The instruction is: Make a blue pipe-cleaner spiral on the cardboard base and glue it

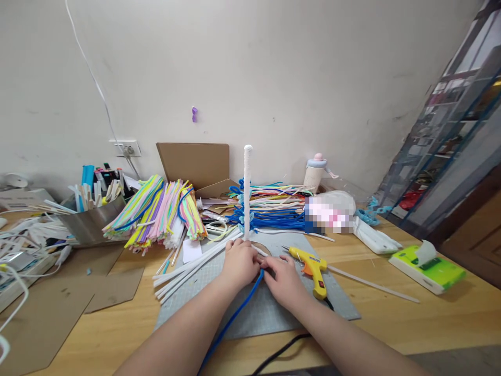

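In the head view, a person's left hand (241, 261) and right hand (285, 277) meet at the far end of a blue pipe cleaner (239, 309), near the foot of an upright white post (247, 193); which fingers grip it cannot be told. A yellow glue gun (319, 264) lies beside the right hand.

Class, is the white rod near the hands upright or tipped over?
Upright: the white rod rises vertically, its rounded top well above the left hand.
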A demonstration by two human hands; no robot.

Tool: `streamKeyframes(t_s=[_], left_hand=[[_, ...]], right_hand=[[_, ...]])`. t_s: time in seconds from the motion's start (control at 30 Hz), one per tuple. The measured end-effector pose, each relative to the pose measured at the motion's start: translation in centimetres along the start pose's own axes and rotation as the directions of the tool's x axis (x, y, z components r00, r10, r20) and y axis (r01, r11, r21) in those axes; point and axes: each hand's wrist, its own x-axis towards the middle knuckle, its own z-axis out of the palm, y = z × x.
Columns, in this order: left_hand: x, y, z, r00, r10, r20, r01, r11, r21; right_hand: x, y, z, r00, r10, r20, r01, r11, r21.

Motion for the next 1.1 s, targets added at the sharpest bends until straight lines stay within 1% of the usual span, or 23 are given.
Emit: streamKeyframes(t_s=[0.13,0.33,0.4,0.5,0.57,0.67,0.9,1.0,1.1], left_hand=[[0.3,-0.1,0.1,1.0,-0.018,0.011,0.018,1.0,0.01],[-0.3,-0.2,0.4,1.0,0.012,-0.006,-0.012,1.0,0.011],[-0.7,-0.3,0.2,0.999,0.041,-0.011,-0.041,0.999,0.011],[-1.4,-0.7,-0.4,0.993,0.117,-0.003,-0.117,0.993,0.005],[-2.0,-1.1,-0.9,0.987,0.163,0.005,-0.163,0.987,0.0],[-2.7,-1.7,-1.3,0.981,0.194,-0.009,-0.194,0.981,-0.007],[-3.4,-2.4,-0.5,0.949,0.315,0.014,-0.315,0.949,-0.021],[-3.6,-2.6,-0.2,0.941,0.338,-0.005,-0.338,0.94,-0.04],[-3.8,-2.9,0.1,0.937,0.348,0.005,-0.347,0.935,-0.077]], right_hand=[[0.1,0.1,0.0,1.0,0.01,-0.002,-0.01,1.0,0.0],[-0.1,0.1,0.2,1.0,-0.022,-0.003,0.022,0.999,-0.032],[-0.2,0.2,0.2,0.999,-0.041,-0.004,0.041,0.998,-0.051],[-0.3,0.2,0.2,0.998,-0.06,-0.005,0.06,0.996,-0.064],[-0.3,0.3,0.1,0.998,-0.057,0.003,0.057,0.997,-0.045],[-0.2,0.4,0.0,0.999,-0.038,0.011,0.038,0.999,-0.005],[-0.1,0.3,-0.1,1.0,-0.026,0.002,0.026,1.0,0.016],[-0.1,0.4,0.0,1.0,-0.017,0.006,0.017,1.0,0.022],[-0.1,0.4,0.0,1.0,-0.019,0.014,0.019,1.0,0.02]])
